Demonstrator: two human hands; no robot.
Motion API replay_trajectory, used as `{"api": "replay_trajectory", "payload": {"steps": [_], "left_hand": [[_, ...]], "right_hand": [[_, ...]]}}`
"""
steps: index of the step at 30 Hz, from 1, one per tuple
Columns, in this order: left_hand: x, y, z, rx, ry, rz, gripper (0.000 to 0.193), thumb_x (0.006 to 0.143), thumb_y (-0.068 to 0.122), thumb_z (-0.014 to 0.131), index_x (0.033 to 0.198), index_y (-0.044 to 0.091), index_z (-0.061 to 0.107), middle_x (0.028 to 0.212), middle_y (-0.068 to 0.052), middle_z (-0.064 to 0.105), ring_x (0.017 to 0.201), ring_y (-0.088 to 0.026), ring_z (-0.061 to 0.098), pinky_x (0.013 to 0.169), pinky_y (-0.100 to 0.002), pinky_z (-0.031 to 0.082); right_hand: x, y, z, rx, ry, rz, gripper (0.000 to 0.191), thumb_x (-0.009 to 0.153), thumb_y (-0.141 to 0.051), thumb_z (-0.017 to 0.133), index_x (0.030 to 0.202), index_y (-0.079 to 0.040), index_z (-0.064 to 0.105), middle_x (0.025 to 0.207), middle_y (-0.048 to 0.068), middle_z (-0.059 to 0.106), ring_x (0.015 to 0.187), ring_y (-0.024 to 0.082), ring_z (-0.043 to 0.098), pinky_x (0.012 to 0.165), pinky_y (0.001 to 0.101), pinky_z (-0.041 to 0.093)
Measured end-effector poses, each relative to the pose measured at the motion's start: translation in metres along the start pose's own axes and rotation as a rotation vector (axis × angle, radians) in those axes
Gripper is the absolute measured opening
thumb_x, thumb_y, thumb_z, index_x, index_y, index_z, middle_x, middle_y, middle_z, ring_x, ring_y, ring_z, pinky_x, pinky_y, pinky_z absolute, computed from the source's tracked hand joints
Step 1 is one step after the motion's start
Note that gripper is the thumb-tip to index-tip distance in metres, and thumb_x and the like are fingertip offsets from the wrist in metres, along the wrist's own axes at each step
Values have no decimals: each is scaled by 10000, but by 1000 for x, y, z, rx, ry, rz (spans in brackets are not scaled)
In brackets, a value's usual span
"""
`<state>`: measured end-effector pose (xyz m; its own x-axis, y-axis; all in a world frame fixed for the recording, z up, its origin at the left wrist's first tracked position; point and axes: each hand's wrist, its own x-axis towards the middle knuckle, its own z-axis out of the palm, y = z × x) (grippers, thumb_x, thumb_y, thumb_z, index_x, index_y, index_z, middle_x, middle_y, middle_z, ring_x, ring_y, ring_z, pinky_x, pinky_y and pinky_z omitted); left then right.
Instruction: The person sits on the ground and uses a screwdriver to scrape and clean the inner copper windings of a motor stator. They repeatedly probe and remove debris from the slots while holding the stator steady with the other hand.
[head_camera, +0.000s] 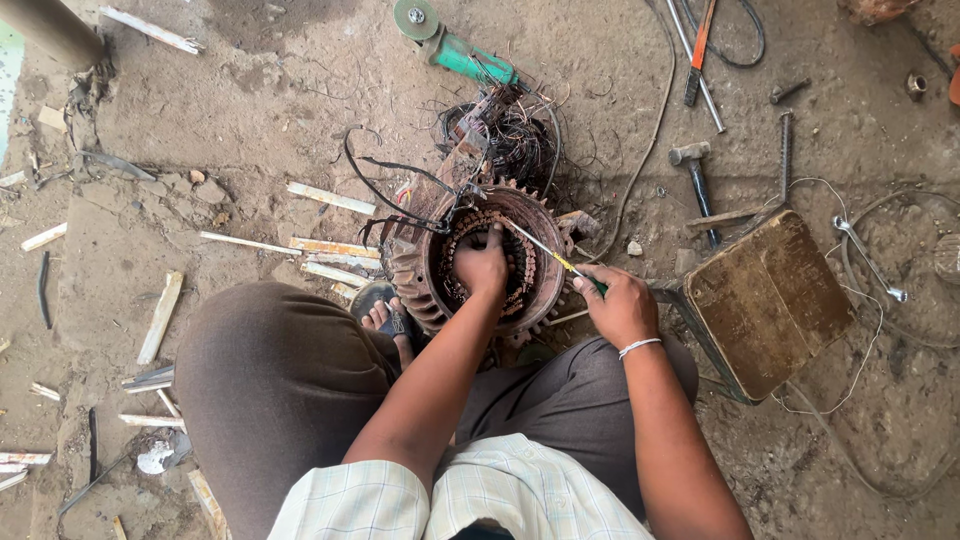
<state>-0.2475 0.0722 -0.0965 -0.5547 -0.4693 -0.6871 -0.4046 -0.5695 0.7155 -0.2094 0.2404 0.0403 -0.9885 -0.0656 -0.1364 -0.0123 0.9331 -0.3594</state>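
Note:
A rusty finned motor stator (415, 278) stands on the dirt floor between my knees, its open bore facing up. My left hand (482, 265) reaches down into the bore, fingers closed on the copper windings there. My right hand (618, 303) grips a thin screwdriver (545, 252) with a green-yellow handle, its shaft slanting up-left across the stator rim toward the windings. A bundle of tangled burnt copper wire (510, 135) lies just behind the stator. Black leads (385, 190) curl out on its left.
A small worn wooden stool (768, 300) stands at my right. A hammer (697, 180), a green angle grinder (455, 45), metal rods and loose wire lie on the floor beyond. Wooden slats (325, 245) are scattered left. My sandalled foot (385, 318) rests beside the stator.

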Motion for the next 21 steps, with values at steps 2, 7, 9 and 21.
{"api": "replay_trajectory", "payload": {"steps": [2, 7, 9, 21], "left_hand": [[2, -2, 0, -5, -14, 11, 357, 896, 296, 793, 895, -9, 606, 636, -82, 643, 458, -175, 614, 408, -323, 501], [8, -11, 2, -37, -17, 20, 287, 926, 240, 750, 927, -7, 604, 667, -89, 659, 468, -175, 637, 406, -322, 508], [9, -12, 3, -49, -15, 14, 244, 930, 214, 731, 939, -1, 618, 683, -92, 671, 470, -175, 639, 401, -324, 506], [2, -12, -2, -28, -62, -1, 168, 972, 151, 680, 1049, 5, 646, 772, -97, 699, 520, -155, 640, 446, -296, 518]], "right_hand": [[1, 1, 1, 4, -5, 1, 260, 889, -366, 750, 1114, -244, 797, 1104, 91, 758, 987, 334, 716, 833, 434, 566], [2, 2, 3, 24, -4, -43, 271, 885, -357, 753, 1125, -236, 790, 1111, 113, 753, 1009, 338, 709, 855, 429, 562], [1, 0, 2, 22, -3, -51, 270, 891, -360, 755, 1128, -235, 786, 1111, 118, 752, 1015, 341, 704, 856, 432, 560], [-7, -21, -11, 2, -33, -159, 355, 866, -262, 777, 1219, -233, 748, 1002, 103, 746, 881, 303, 721, 783, 424, 567]]}}
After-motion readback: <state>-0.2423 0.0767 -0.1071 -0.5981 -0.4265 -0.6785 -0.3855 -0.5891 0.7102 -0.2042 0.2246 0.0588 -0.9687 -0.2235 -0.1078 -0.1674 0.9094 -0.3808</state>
